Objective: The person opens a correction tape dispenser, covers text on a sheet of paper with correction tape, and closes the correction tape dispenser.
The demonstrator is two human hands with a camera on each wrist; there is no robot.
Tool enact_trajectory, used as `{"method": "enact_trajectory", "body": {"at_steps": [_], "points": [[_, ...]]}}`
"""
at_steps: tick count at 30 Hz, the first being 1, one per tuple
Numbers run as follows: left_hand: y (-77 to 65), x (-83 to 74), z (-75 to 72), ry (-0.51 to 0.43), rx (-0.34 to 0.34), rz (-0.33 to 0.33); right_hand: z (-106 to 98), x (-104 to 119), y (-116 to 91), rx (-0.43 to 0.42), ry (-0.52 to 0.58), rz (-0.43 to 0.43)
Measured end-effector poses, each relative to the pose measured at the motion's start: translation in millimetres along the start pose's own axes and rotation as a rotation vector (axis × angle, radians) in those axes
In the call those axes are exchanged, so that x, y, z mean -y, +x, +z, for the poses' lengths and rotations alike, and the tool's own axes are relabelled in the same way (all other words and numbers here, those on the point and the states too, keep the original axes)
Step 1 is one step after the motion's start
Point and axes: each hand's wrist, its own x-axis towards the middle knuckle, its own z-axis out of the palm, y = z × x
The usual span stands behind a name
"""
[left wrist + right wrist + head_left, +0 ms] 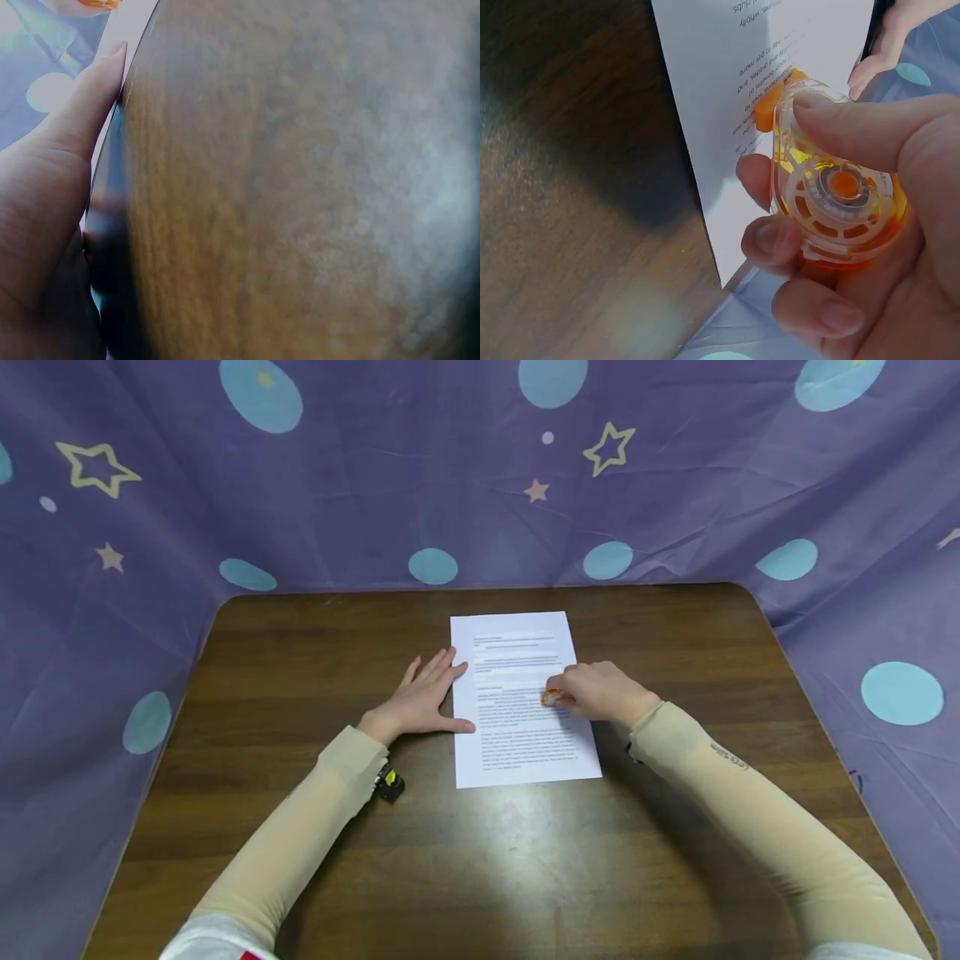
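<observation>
A printed sheet of paper (517, 752) lies on the wooden table, and several white strips cover parts of its text. My left hand (423, 697) rests with fingers spread at the sheet's left edge, thumb and fingertips on the paper. In the left wrist view the thumb (75, 112) lies along the paper edge. My right hand (600, 692) grips an orange, see-through correction tape dispenser (840, 187) over the right half of the page. The dispenser's orange tip (769, 105) is at the printed lines; whether it touches the paper I cannot tell.
The brown table (300, 668) extends around the sheet on all sides. Behind it and at both sides hangs a purple cloth (360, 468) with stars and blue ovals. A small black device (389, 783) is strapped at the left wrist.
</observation>
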Motion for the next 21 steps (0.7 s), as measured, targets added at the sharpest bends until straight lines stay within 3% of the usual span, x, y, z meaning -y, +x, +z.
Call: {"method": "enact_trajectory", "body": {"at_steps": [6,21], "points": [[4.1,3.7,3.2,0.009,0.009,-0.010,0,1,-1,-0.026,-0.058,-0.004],[-1.4,-2.6,-3.6,0.012,0.019,-0.015,-2,-9,-12,-0.010,-0.057,0.026]]}}
